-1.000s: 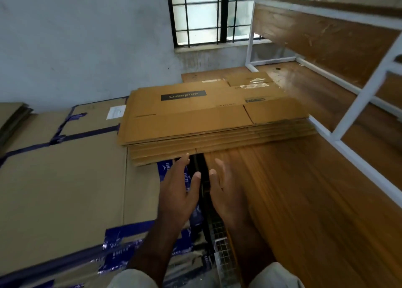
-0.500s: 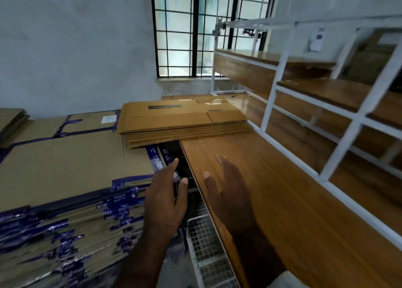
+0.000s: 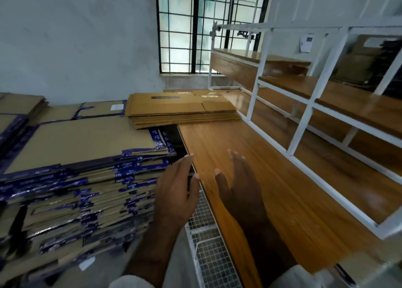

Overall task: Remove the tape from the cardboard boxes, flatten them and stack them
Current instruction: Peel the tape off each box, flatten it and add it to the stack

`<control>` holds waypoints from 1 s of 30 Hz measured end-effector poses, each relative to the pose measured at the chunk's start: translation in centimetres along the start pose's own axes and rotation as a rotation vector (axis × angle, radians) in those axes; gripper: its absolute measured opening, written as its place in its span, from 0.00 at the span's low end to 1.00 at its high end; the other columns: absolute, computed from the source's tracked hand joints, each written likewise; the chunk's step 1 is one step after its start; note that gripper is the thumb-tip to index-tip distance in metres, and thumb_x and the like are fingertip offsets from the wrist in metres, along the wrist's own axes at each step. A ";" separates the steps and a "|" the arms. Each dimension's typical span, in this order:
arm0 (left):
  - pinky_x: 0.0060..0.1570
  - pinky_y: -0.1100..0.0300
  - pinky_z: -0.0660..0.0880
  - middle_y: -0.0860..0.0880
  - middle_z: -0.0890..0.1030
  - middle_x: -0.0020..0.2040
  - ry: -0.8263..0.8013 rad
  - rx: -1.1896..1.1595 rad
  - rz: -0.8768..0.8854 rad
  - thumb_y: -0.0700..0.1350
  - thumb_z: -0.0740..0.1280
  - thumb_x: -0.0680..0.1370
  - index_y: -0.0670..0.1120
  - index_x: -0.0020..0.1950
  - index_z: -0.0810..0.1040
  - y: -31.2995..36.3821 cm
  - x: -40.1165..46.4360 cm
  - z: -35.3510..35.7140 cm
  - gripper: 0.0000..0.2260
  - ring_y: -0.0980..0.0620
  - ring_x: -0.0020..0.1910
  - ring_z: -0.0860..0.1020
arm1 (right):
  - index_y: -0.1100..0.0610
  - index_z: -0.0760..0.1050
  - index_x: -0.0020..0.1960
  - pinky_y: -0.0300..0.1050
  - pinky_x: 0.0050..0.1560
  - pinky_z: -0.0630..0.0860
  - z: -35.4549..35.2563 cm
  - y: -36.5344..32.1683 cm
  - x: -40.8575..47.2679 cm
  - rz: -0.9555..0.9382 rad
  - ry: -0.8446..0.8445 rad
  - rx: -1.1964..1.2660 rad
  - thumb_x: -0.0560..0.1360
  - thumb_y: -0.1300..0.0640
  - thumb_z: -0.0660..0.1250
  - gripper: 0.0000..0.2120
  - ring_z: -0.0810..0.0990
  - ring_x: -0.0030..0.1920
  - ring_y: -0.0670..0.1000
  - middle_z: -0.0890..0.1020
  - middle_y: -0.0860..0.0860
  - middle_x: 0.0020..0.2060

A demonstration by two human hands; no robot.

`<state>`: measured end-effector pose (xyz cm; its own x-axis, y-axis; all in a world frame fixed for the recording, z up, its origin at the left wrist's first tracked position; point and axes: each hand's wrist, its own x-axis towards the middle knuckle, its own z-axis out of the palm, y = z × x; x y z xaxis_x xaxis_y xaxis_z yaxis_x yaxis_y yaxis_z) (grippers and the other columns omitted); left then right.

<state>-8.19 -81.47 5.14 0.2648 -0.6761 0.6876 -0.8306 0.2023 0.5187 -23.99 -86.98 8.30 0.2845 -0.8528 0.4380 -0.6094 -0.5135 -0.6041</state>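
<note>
— While both hands hang out in front, what does either one hold?
— Nothing. The left hand point(image 3: 177, 192) has its fingers straight and together, thumb apart, above the gap between the tall stack of flattened boxes point(image 3: 71, 179) and the table point(image 3: 282, 190). The right hand point(image 3: 241, 185) is just as loose, palm turned toward the left, over the table's near edge.
— And the cardboard?
— The tall stack, edged with blue tape point(image 3: 139, 174), sits left of the hands. A smaller stack of plain flattened boxes point(image 3: 182, 109) lies farther back, partly on the table's far end.
— Anything nearby?
— A wire mesh basket point(image 3: 208, 244) below the hands, a white-framed shelf point(image 3: 304, 118) on the right, a barred window point(image 3: 191, 27) behind.
— The arms?
— Both reach forward side by side, light sleeves at the frame's bottom.
</note>
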 end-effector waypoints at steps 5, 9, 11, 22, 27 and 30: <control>0.60 0.43 0.76 0.44 0.78 0.68 0.020 0.045 -0.053 0.50 0.60 0.83 0.42 0.74 0.74 4.2 -5.8 -0.8 0.22 0.45 0.66 0.76 | 0.56 0.63 0.80 0.62 0.73 0.70 -2.7 1.1 -6.5 -0.027 -0.043 -0.036 0.80 0.39 0.57 0.34 0.66 0.77 0.56 0.70 0.56 0.76; 0.61 0.43 0.76 0.43 0.78 0.67 0.019 0.073 -0.083 0.47 0.63 0.83 0.41 0.73 0.74 7.0 -12.6 -1.9 0.20 0.43 0.67 0.77 | 0.57 0.62 0.80 0.58 0.75 0.67 -3.7 2.0 -12.9 -0.035 -0.123 0.016 0.81 0.42 0.60 0.32 0.66 0.77 0.57 0.69 0.57 0.77; 0.61 0.43 0.76 0.42 0.78 0.68 -0.022 0.112 -0.110 0.46 0.64 0.83 0.40 0.73 0.74 7.5 -16.5 -3.3 0.20 0.42 0.67 0.77 | 0.58 0.63 0.80 0.55 0.75 0.67 -3.0 1.8 -16.1 -0.034 -0.171 0.049 0.81 0.41 0.60 0.33 0.67 0.76 0.58 0.70 0.57 0.76; 0.57 0.40 0.77 0.44 0.79 0.66 -0.020 0.363 -0.479 0.54 0.59 0.81 0.45 0.71 0.75 4.7 -30.9 -17.2 0.22 0.41 0.64 0.78 | 0.57 0.64 0.79 0.59 0.70 0.72 3.5 -6.1 -27.8 -0.192 -0.467 0.138 0.79 0.40 0.61 0.34 0.70 0.74 0.56 0.72 0.55 0.74; 0.54 0.40 0.78 0.45 0.79 0.65 -0.061 0.411 -0.640 0.55 0.58 0.80 0.46 0.70 0.75 0.9 -38.0 -22.3 0.22 0.41 0.62 0.78 | 0.55 0.63 0.79 0.62 0.70 0.70 9.8 -9.0 -32.4 -0.178 -0.605 0.083 0.81 0.41 0.64 0.32 0.67 0.75 0.56 0.71 0.54 0.75; 0.53 0.43 0.78 0.46 0.79 0.65 -0.157 0.422 -0.731 0.56 0.58 0.80 0.47 0.70 0.75 -2.4 -44.1 -24.9 0.23 0.42 0.60 0.79 | 0.56 0.64 0.79 0.63 0.69 0.72 15.2 -9.1 -36.8 -0.079 -0.680 0.036 0.80 0.43 0.67 0.33 0.70 0.74 0.58 0.72 0.56 0.74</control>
<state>-5.63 -34.48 -13.79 0.7598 -0.6302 0.1598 -0.5984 -0.5818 0.5508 -17.68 -52.33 -12.41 0.7355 -0.6770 -0.0267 -0.5464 -0.5695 -0.6141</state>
